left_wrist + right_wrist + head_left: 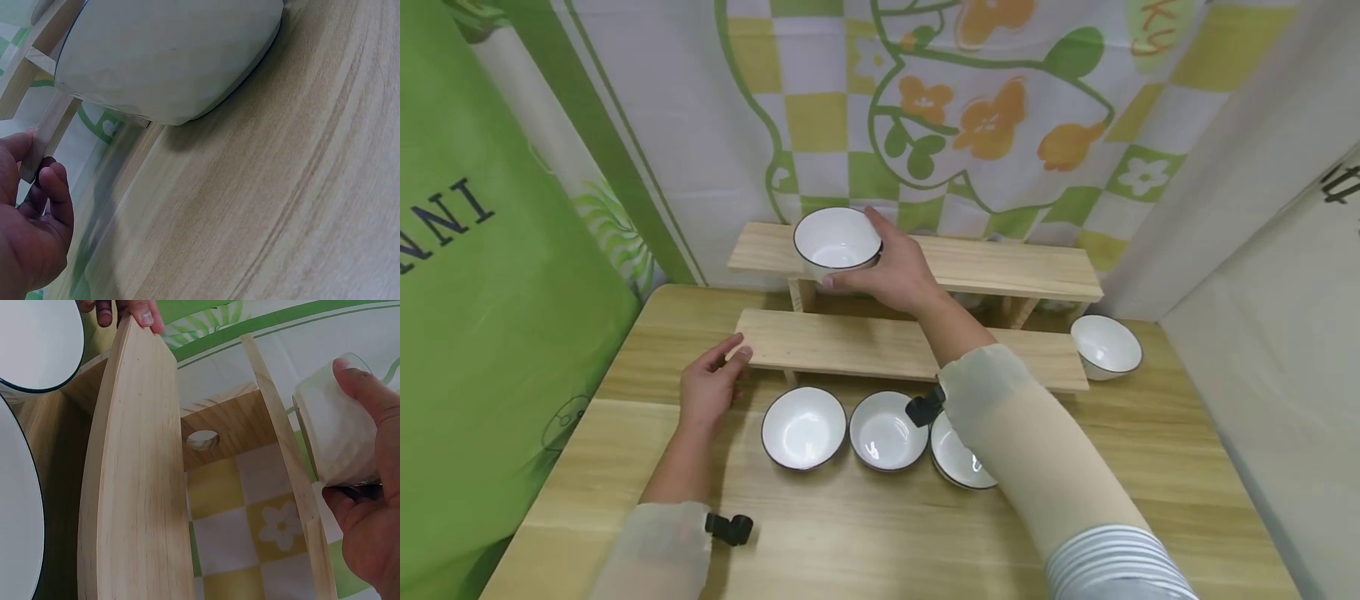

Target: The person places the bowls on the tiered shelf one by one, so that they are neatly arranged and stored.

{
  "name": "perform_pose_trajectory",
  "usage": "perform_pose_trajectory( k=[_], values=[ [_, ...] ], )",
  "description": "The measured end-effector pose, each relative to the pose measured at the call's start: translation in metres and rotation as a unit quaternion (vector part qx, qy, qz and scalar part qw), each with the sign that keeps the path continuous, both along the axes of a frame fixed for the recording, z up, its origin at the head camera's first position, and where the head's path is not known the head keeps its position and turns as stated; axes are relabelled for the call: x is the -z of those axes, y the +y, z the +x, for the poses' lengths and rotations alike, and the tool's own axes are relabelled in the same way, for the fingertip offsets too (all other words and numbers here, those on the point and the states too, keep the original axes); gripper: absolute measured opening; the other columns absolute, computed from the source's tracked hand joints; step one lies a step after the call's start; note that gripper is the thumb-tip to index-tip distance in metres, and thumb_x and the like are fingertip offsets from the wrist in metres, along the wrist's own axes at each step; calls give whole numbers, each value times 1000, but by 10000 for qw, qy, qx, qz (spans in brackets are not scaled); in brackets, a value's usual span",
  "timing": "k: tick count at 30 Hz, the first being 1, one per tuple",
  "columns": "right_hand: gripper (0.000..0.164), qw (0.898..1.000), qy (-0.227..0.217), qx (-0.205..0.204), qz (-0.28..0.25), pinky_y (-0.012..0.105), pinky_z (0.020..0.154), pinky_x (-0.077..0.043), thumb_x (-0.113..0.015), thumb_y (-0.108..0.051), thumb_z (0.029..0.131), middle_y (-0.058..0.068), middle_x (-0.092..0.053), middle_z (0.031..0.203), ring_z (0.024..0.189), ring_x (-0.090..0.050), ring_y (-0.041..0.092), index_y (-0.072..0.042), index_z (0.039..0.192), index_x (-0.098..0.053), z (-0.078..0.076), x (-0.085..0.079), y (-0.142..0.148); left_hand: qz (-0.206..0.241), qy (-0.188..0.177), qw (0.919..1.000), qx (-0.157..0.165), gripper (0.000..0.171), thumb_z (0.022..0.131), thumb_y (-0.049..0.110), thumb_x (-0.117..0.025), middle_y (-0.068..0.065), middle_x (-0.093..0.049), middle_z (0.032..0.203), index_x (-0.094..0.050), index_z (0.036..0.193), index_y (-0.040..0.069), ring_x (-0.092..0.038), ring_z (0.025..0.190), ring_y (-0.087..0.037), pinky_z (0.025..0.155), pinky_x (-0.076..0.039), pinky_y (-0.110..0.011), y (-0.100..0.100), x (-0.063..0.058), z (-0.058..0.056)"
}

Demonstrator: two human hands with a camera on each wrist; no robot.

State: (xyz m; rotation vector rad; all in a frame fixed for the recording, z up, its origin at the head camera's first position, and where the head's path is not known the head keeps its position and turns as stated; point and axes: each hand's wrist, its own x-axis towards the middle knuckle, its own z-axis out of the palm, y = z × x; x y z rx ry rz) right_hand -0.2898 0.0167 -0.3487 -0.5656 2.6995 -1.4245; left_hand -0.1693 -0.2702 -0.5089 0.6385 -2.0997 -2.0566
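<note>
My right hand [898, 271] grips a white bowl [831, 237] with a dark rim, thumb at the near side and fingers at the far side. This bowl is upright at the left end of the upper shelf board [1000, 267]; whether it touches the wood I cannot tell. In the right wrist view the same bowl [337, 425] shows from the side. My left hand [709, 385] pinches the left end of the lower shelf board [850, 343]. The left wrist view shows thumb and fingers [57, 194] on either side of that board end [47, 134].
Three places along the shelf's front hold white bowls: a left bowl [803, 428], a middle bowl [889, 432], and a right stack [958, 454] partly behind my right sleeve. Another bowl [1107, 345] stands at the shelf's right end. A patterned curtain [820, 125] hangs behind.
</note>
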Motion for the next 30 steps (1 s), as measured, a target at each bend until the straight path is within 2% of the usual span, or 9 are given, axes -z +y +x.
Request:
perform_pose_trajectory(
  k=[5, 10, 19, 30],
  values=[
    [132, 9999, -4, 7, 109, 35, 116, -38, -98, -55, 62, 7, -46, 158, 141, -47, 22, -17, 166, -26, -4, 5, -10, -98, -60, 9999, -30, 50, 94, 28, -80, 6, -65, 86, -67, 140, 14, -64, 75, -10, 51, -55, -25, -4, 1, 5],
    [130, 9999, -58, 88, 118, 36, 115, -40, -97, -54, 64, 6, -44, 160, 142, -45, 22, -18, 166, -25, -8, 6, -15, -138, 56, 9999, -12, 51, 92, 34, -82, 5, -67, 91, -68, 139, 16, -63, 76, -11, 51, -54, -23, -2, 0, 7],
    [125, 9994, 97, 217, 263, 39, 111, -44, -96, -56, 64, 7, -50, 153, 135, -50, 22, -20, 164, -30, -16, 3, -18, -92, 169, 9998, -44, 49, 91, 34, -84, 2, -66, 88, -71, 135, 17, -63, 73, -13, 48, -52, -23, 2, 2, 3],
    [129, 9994, 40, 202, 264, 36, 117, -38, -95, -55, 68, 9, -43, 159, 143, -42, 23, -18, 167, -22, -20, 4, -27, -55, 84, 9999, -15, 51, 92, 33, -83, 5, -66, 87, -69, 138, 16, -64, 75, -12, 49, -53, -23, 3, 0, 3]
  ],
)
